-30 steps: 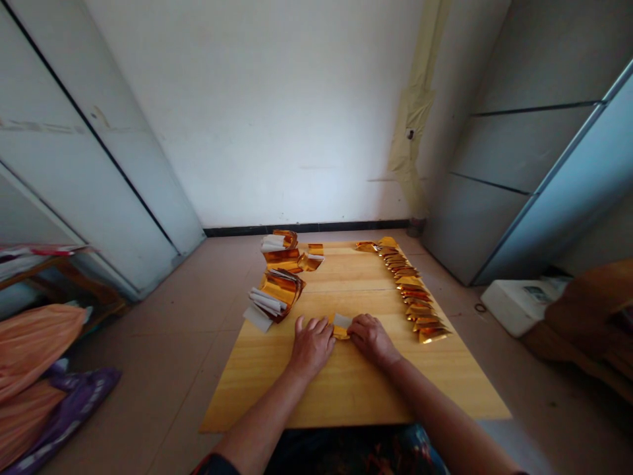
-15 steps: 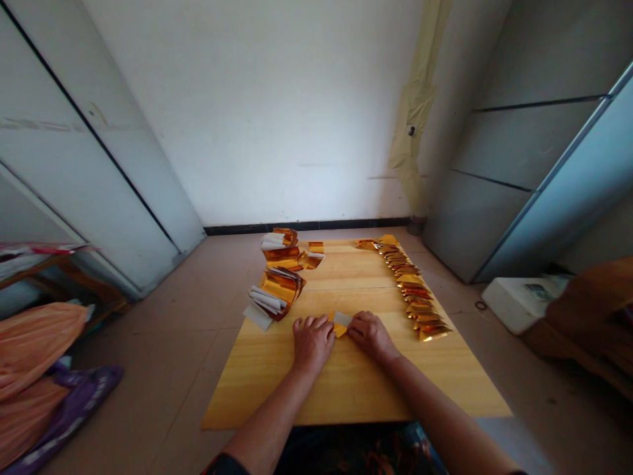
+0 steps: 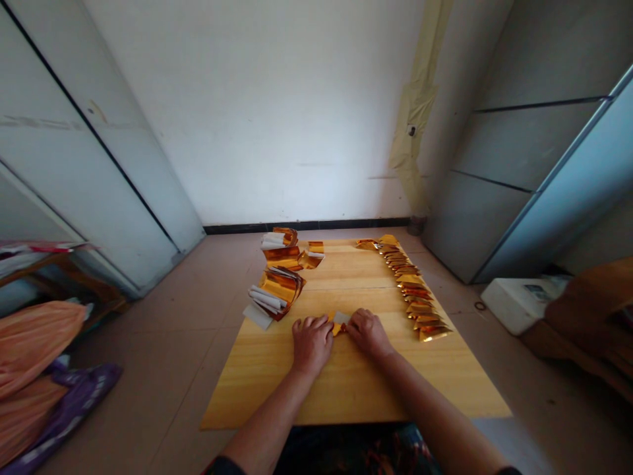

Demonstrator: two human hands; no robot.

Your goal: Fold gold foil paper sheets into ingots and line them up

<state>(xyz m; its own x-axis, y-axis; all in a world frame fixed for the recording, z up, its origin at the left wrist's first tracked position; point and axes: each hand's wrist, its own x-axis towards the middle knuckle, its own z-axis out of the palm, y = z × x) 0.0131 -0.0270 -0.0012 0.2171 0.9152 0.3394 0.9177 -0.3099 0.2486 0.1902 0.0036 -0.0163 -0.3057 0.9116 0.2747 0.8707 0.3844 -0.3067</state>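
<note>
On the low wooden table point(image 3: 346, 389), my left hand point(image 3: 310, 343) and my right hand point(image 3: 366, 333) press together on a small gold and white foil paper point(image 3: 339, 321). Fingers of both hands are curled and pinch its edges; most of the paper is hidden between them. A row of several folded gold pieces point(image 3: 413, 290) runs along the table's right side. Stacks of unfolded gold and white sheets point(image 3: 277, 290) lie at the left, just beyond my left hand, with more gold sheets point(image 3: 284, 249) at the far left corner.
A tall pale cabinet point(image 3: 524, 152) stands at the right and a sliding door point(image 3: 89, 171) at the left. A white box point(image 3: 519, 300) lies on the floor to the right. Orange and purple bags point(image 3: 39, 369) sit at the left.
My two hands have drawn closer together over the foil paper, so less of it shows now. The stacks and the row have not moved.
</note>
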